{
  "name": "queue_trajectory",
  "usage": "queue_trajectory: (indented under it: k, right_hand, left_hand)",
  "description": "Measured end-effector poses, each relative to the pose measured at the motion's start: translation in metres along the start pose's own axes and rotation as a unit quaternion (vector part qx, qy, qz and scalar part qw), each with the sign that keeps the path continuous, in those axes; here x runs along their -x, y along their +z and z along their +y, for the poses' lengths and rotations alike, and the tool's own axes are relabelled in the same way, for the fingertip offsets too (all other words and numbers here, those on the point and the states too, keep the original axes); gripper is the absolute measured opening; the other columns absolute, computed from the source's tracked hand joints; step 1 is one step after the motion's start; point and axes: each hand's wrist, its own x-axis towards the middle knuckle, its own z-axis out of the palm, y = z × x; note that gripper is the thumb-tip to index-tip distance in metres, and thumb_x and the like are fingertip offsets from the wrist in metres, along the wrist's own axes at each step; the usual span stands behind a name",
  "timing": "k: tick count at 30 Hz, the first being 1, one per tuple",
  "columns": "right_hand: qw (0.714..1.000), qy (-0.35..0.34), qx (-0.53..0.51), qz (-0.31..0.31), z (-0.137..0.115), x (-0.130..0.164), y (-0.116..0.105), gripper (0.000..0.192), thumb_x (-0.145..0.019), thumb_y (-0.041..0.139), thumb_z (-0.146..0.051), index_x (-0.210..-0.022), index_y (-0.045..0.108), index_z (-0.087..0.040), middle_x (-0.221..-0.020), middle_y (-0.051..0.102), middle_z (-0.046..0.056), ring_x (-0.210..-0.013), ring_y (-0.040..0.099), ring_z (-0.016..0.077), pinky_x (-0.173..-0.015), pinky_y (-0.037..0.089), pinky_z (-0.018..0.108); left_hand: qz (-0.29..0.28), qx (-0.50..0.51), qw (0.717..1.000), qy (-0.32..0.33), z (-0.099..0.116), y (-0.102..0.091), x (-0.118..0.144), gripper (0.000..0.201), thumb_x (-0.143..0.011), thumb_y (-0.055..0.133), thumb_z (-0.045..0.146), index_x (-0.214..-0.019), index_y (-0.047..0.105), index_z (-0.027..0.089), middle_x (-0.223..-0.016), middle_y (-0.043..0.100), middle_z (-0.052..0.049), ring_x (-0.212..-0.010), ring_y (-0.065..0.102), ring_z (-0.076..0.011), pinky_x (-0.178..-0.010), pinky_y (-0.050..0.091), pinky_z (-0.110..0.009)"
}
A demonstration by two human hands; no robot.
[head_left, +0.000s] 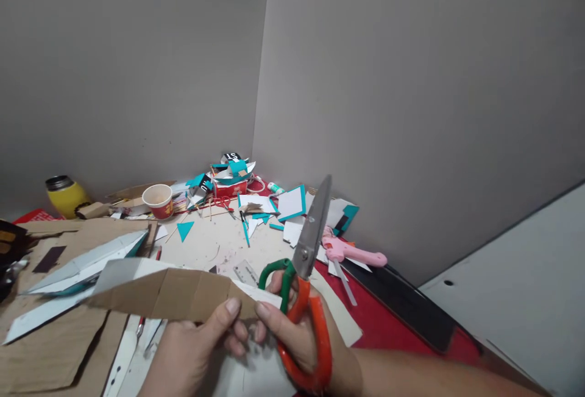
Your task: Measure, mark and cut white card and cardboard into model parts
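My left hand (194,351) pinches a long brown cardboard piece (187,293) near its right end, thumb on the near face. The piece tapers to the left and has creases across it; white paper shows along its upper edge. My right hand (299,333) also pinches the right tip with thumb and finger. Looped around that hand are the scissors (311,242), with one green and one orange handle. Their blades point up and look closed together, apart from the cardboard. Left of the piece, a white-and-teal folded paper boat (91,263) lies on flat cardboard (50,354).
A yellow bottle (68,197) and a paper cup (158,201) stand at the back left. Teal and white paper scraps (291,203) litter the table's back. A pink glue gun (354,252) lies right, near a black slab (402,305) by the wall.
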Motion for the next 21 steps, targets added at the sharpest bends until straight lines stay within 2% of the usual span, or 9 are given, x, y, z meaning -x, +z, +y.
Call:
queue_trajectory:
  k: [4,8,11,13,15,17,18,21]
  right_hand:
    - [0.999,0.017,0.004,-0.050,0.003,0.000,-0.004,0.047,-0.079,0.069,-0.054,-0.095,0.037,-0.023,-0.057,0.057,-0.005,-0.049,0.058,0.0121,-0.051,0.046,0.023]
    - [0.997,0.042,0.018,-0.065,0.002,0.002,-0.014,0.047,-0.080,0.066,-0.058,-0.095,0.042,-0.020,-0.062,0.050,-0.007,-0.042,0.044,0.0047,-0.044,0.041,0.018]
    - [0.994,0.061,0.019,-0.086,0.006,0.000,-0.026,0.058,-0.073,0.062,-0.072,-0.094,0.044,-0.021,-0.062,0.042,-0.009,-0.039,0.030,0.0017,-0.037,0.031,0.014]
    - [0.989,0.076,0.026,-0.123,0.012,-0.004,-0.033,0.066,-0.064,0.064,-0.078,-0.092,0.044,-0.021,-0.059,0.037,-0.011,-0.040,0.026,0.0017,-0.036,0.027,0.013]
    - [0.983,0.122,0.034,-0.134,0.017,-0.011,-0.036,0.064,-0.070,0.053,-0.082,-0.089,0.045,-0.021,-0.056,0.035,-0.010,-0.039,0.026,0.0028,-0.037,0.028,0.013]
    - [0.977,0.159,0.061,-0.131,0.015,-0.015,-0.036,0.063,-0.077,0.039,-0.083,-0.086,0.047,-0.022,-0.052,0.033,-0.010,-0.038,0.026,0.0044,-0.039,0.033,0.015]
    - [0.974,0.162,0.084,-0.134,0.010,-0.015,-0.034,0.062,-0.078,0.038,-0.082,-0.084,0.049,-0.021,-0.051,0.033,-0.009,-0.038,0.028,0.0054,-0.041,0.036,0.017]
    - [0.967,0.101,0.172,-0.160,-0.014,-0.007,-0.031,0.057,-0.069,0.063,-0.074,-0.087,0.058,-0.020,-0.057,0.047,-0.004,-0.049,0.045,0.0104,-0.053,0.046,0.022]
  left_hand:
    - [-0.003,0.026,1.000,0.009,0.004,-0.004,-0.006,0.043,-0.073,0.069,0.054,-0.052,0.067,0.016,-0.056,0.065,-0.006,-0.056,0.058,-0.0182,-0.061,0.046,-0.030]
    - [0.051,0.008,0.997,0.050,0.021,-0.020,-0.014,0.036,-0.072,0.072,0.048,-0.055,0.068,0.016,-0.056,0.066,-0.004,-0.055,0.058,-0.0156,-0.058,0.046,-0.027]
    - [0.061,-0.025,0.994,0.089,0.040,-0.034,-0.016,0.037,-0.076,0.069,0.047,-0.056,0.069,0.016,-0.056,0.066,-0.003,-0.056,0.057,-0.0134,-0.061,0.045,-0.024]
    - [0.070,-0.049,0.991,0.104,0.052,-0.041,-0.014,0.041,-0.078,0.067,0.047,-0.052,0.067,0.016,-0.054,0.065,-0.004,-0.056,0.056,-0.0126,-0.062,0.045,-0.023]
    - [0.081,-0.046,0.989,0.114,0.062,-0.046,-0.011,0.042,-0.078,0.067,0.046,-0.050,0.066,0.016,-0.052,0.064,-0.004,-0.055,0.057,-0.0129,-0.061,0.046,-0.024]
    - [0.081,-0.014,0.987,0.135,0.070,-0.050,-0.007,0.034,-0.076,0.070,0.043,-0.056,0.068,0.016,-0.052,0.064,-0.003,-0.053,0.057,-0.0131,-0.059,0.046,-0.024]
    - [0.078,0.002,0.986,0.147,0.073,-0.052,-0.005,0.029,-0.076,0.071,0.041,-0.062,0.069,0.016,-0.052,0.064,-0.002,-0.052,0.056,-0.0127,-0.057,0.046,-0.024]
    - [0.069,0.023,0.980,0.183,0.080,-0.058,-0.003,0.022,-0.076,0.072,0.037,-0.074,0.071,0.015,-0.052,0.063,0.001,-0.050,0.054,-0.0112,-0.052,0.044,-0.022]
